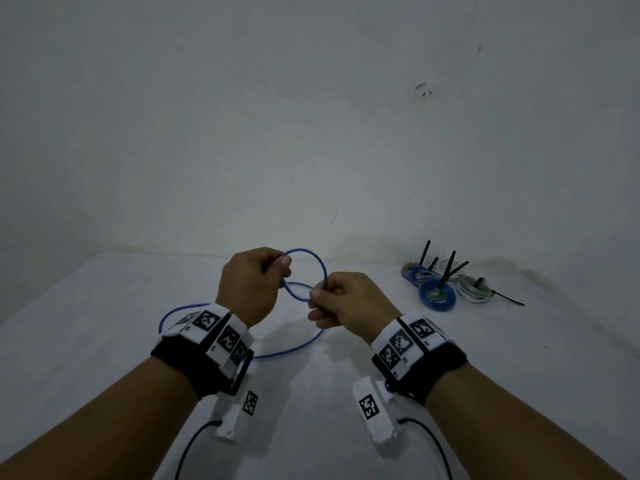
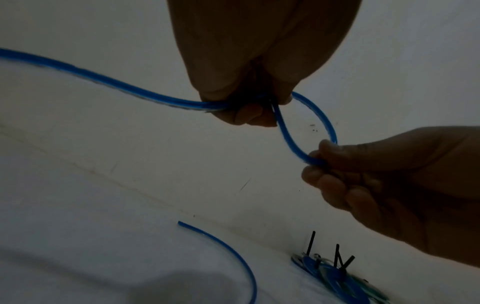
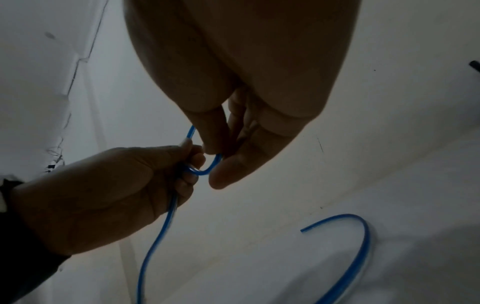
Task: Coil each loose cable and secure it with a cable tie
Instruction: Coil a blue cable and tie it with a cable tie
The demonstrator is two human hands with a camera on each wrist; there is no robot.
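A thin blue cable is held up over the white table between both hands. My left hand grips it where two small loops cross. My right hand pinches the far side of those loops between thumb and forefinger. In the left wrist view the left hand closes round the cable, and the right hand nips the loop's bend. The right wrist view shows the right hand pinching the loop beside the left hand. The cable's free end lies curved on the table.
At the back right lies a pile of coiled cables, blue and pale, with black cable ties sticking up. One black tie tail lies flat beside it. A white wall rises behind the table. Black wires run from my wrist cameras.
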